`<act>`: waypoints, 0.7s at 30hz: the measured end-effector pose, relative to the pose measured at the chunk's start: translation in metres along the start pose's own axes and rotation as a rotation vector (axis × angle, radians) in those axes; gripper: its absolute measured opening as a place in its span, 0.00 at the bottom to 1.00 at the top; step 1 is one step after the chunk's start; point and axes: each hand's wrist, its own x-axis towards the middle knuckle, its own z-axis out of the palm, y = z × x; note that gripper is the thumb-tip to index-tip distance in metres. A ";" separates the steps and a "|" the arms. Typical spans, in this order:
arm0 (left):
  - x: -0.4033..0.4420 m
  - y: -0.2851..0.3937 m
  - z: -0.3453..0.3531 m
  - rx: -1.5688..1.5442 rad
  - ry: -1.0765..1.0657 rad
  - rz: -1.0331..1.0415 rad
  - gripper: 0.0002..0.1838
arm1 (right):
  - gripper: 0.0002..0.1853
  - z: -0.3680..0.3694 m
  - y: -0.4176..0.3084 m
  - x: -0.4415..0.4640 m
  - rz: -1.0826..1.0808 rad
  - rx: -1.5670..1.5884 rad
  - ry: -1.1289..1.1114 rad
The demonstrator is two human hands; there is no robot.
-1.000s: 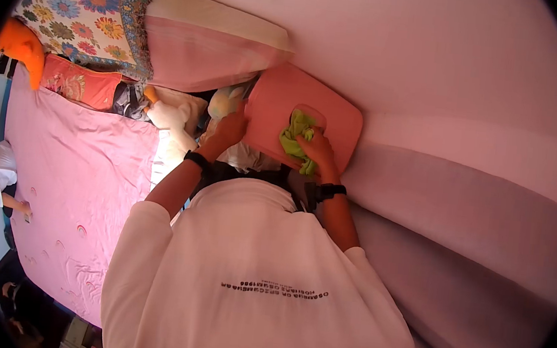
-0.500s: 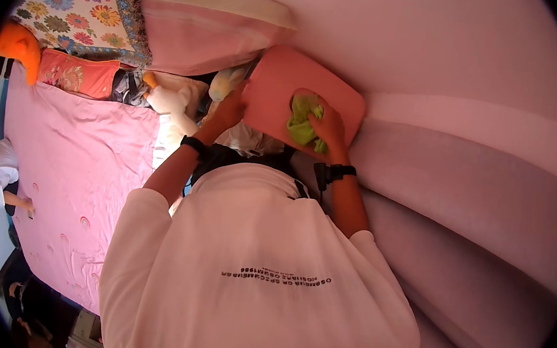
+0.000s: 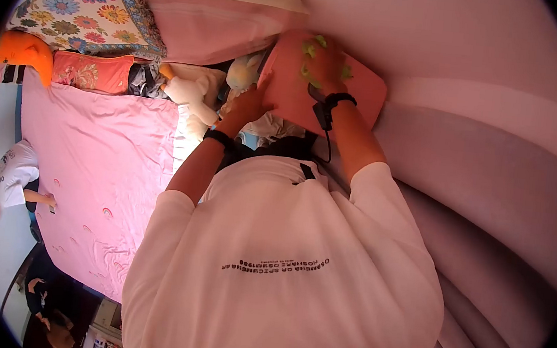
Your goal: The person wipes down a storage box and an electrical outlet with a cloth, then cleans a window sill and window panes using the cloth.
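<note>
A flat pink panel with rounded corners (image 3: pixel 363 91) is tilted in front of me; what it belongs to cannot be made out. My left hand (image 3: pixel 250 103) grips its left edge, fingers closed around the rim. My right hand (image 3: pixel 328 71), smeared by motion, presses a crumpled lime-green cloth (image 3: pixel 317 45) against the upper part of the panel. Bits of the cloth stick out on both sides of the fingers, and the rest is hidden under the hand. Both wrists wear black bands, and a cable hangs from the right one.
Left of me is a bed with a pink sheet (image 3: pixel 99 157). Along its far side lie a white plush toy (image 3: pixel 192 95), a red embroidered cushion (image 3: pixel 94 72) and an orange plush (image 3: pixel 25 55). A flowered throw (image 3: pixel 87 4) hangs behind. Another person (image 3: pixel 17 175) leans at the bed's far edge.
My right hand has slid the green cloth upward across the panel. My left hand still holds the panel's left edge. The whole view has shifted slightly, with the bed appearing further right.
</note>
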 end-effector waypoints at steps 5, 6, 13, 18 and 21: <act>0.000 -0.005 0.004 -0.017 0.053 0.019 0.53 | 0.23 0.004 -0.046 -0.010 0.101 -0.009 0.033; -0.003 -0.008 0.006 -0.012 0.058 0.029 0.53 | 0.24 0.010 -0.065 -0.015 -0.015 0.013 0.022; 0.004 -0.009 0.010 0.050 0.034 0.010 0.54 | 0.26 0.018 -0.044 -0.004 -0.036 0.018 -0.066; 0.000 -0.003 0.006 0.044 0.038 -0.004 0.54 | 0.26 -0.004 0.033 -0.032 0.245 -0.047 -0.051; 0.004 -0.011 0.014 0.030 0.047 0.023 0.54 | 0.31 -0.031 0.040 -0.059 0.473 -0.142 -0.050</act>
